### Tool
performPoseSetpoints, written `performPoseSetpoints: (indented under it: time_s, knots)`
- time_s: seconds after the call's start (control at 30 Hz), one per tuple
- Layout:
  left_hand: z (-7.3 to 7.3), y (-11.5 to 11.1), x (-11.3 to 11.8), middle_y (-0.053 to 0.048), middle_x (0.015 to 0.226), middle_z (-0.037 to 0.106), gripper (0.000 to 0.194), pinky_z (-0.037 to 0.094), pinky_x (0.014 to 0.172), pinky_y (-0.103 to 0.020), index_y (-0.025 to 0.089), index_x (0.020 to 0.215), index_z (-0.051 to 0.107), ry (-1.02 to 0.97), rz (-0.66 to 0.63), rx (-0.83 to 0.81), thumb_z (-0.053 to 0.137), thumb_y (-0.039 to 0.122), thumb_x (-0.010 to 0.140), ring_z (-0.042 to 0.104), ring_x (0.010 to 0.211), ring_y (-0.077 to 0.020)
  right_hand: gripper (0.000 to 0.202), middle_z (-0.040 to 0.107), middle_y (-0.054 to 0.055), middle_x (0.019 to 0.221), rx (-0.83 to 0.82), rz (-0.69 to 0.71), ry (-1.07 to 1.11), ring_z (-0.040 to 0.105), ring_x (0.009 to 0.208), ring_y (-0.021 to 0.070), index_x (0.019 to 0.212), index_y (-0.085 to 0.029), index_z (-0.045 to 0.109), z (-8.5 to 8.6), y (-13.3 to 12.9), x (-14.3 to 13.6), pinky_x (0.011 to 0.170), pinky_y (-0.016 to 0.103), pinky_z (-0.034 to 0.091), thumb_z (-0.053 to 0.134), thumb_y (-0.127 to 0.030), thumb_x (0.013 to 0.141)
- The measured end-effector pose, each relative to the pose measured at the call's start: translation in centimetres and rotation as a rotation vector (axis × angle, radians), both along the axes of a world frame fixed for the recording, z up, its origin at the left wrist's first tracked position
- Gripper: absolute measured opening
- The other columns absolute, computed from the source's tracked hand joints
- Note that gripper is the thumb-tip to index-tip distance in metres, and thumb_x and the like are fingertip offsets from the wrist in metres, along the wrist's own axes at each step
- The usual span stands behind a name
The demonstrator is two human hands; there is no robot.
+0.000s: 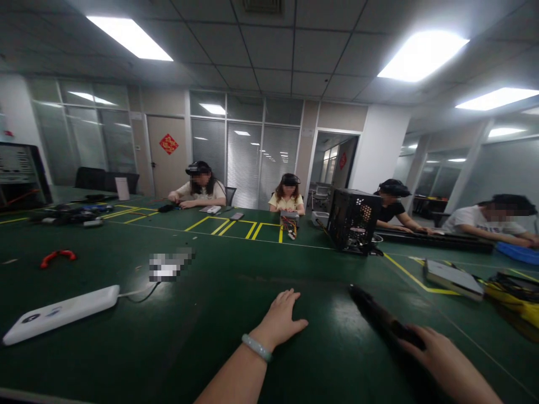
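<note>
My left hand (pixel 283 321), with a pale bangle (pixel 256 347) at the wrist, is over the green tabletop (pixel 202 348). Its fingers are stretched out, the thumb stands apart, and it holds nothing. To the right, my right hand (pixel 438 353) grips the near part of a long black object (pixel 377 311). That object is blurred and dark, so its kind cannot be made out. It points away from me and to the left, its far tip near the middle right of the table. The fingers' undersides are hidden.
A white power strip (pixel 63 314) and a red curved piece (pixel 59 257) lie at left. A black computer case (pixel 353 221) stands beyond my right hand. Far right are a silver drive box (pixel 453 278) and a yellow bundle (pixel 516 300). Several people sit across the table.
</note>
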State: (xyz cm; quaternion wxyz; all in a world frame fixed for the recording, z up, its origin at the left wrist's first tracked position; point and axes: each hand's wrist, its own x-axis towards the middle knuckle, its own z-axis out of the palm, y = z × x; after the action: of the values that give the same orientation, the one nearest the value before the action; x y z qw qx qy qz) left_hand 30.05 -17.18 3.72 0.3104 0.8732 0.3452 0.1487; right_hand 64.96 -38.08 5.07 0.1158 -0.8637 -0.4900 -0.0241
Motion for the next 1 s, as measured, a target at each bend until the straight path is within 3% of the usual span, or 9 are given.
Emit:
performPoseSetpoints:
  time_s: [0.1,0.2,0.33,0.43,0.53,0.67,0.77,0.9,1.0]
  knots:
    - [0.6,-0.4,0.2,-0.003,0.160,0.011,0.089,0.021,0.116,-0.051,0.028,0.151,0.022,-0.036,0.001,0.111,0.068,0.046,0.077,0.010,0.146,-0.0318,0.042,0.065,0.013,0.114,-0.001,0.198,0.071,0.060,0.104,0.0313,0.120,-0.025,0.065,0.5,4.6,-5.2,0.092,0.040,0.044,0.054,-0.041,0.083]
    - [1.2,-1.0,0.4,0.001,0.160,0.008,0.093,0.012,0.119,-0.047,0.031,0.150,0.023,-0.080,-0.097,0.284,0.073,0.040,0.073,0.008,0.146,-0.0282,0.043,0.064,0.010,0.114,0.051,0.346,-0.020,0.055,0.108,0.0299,0.125,-0.026,0.061,1.4,8.5,-10.8,0.095,0.039,0.038,0.057,-0.033,0.082]
    - [1.2,-1.3,0.7,0.000,0.156,0.025,0.089,0.007,0.120,-0.042,0.030,0.148,0.027,-0.098,-0.204,0.418,0.072,0.036,0.072,0.021,0.144,-0.0238,0.043,0.062,0.008,0.118,0.028,0.541,-0.011,0.052,0.112,0.0289,0.122,-0.023,0.062,1.6,12.8,-15.8,0.097,0.038,0.037,0.060,-0.024,0.080]
    - [0.9,-0.9,0.5,-0.001,0.152,0.035,0.084,0.013,0.119,-0.041,0.028,0.148,0.027,-0.070,-0.086,0.392,0.068,0.029,0.074,0.032,0.139,-0.0235,0.053,0.059,0.010,0.127,0.038,0.627,0.061,0.050,0.118,0.0279,0.128,-0.019,0.058,0.9,15.4,-18.4,0.103,0.038,0.033,0.062,-0.017,0.076]
    - [0.8,-0.4,-0.1,-0.003,0.149,0.039,0.085,0.014,0.117,-0.044,0.029,0.148,0.026,-0.020,0.029,0.370,0.068,0.026,0.074,0.034,0.137,-0.0259,0.055,0.059,0.011,0.127,0.081,0.619,0.129,0.051,0.119,0.0276,0.128,-0.016,0.057,0.4,16.8,-20.5,0.105,0.039,0.031,0.060,-0.010,0.073]
    - [1.1,0.1,-0.7,-0.004,0.147,0.041,0.089,0.015,0.116,-0.045,0.029,0.149,0.024,-0.030,0.070,0.367,0.071,0.033,0.073,0.035,0.135,-0.0273,0.055,0.061,0.010,0.125,0.089,0.622,0.261,0.056,0.115,0.0253,0.129,-0.016,0.055,1.4,16.5,-21.0,0.103,0.034,0.037,0.065,-0.022,0.075]
    - [1.1,0.3,-0.8,-0.005,0.145,0.044,0.085,0.019,0.112,-0.044,0.029,0.147,0.029,-0.043,0.057,0.377,0.071,0.042,0.074,0.038,0.132,-0.0286,0.065,0.053,0.010,0.134,0.160,0.599,0.296,0.050,0.122,0.0257,0.135,-0.016,0.049,2.5,14.8,-19.1,0.104,0.034,0.036,0.068,-0.034,0.076]
    - [1.0,0.4,-0.5,-0.002,0.137,0.052,0.071,0.021,0.109,-0.044,0.034,0.140,0.041,-0.011,0.073,0.384,0.070,0.043,0.076,0.042,0.127,-0.0278,0.045,0.058,0.009,0.124,0.114,0.438,0.166,0.054,0.116,0.0273,0.126,-0.022,0.059,2.9,11.1,-15.2,0.099,0.036,0.041,0.060,-0.031,0.082]
    - [1.1,0.4,-0.3,-0.001,0.129,0.057,0.061,0.023,0.108,-0.044,0.034,0.134,0.049,-0.026,0.075,0.394,0.070,0.042,0.077,0.046,0.121,-0.0270,0.036,0.061,0.009,0.114,0.008,0.361,0.088,0.061,0.102,0.0266,0.118,-0.024,0.064,1.7,8.0,-14.0,0.092,0.036,0.045,0.056,-0.020,0.083]
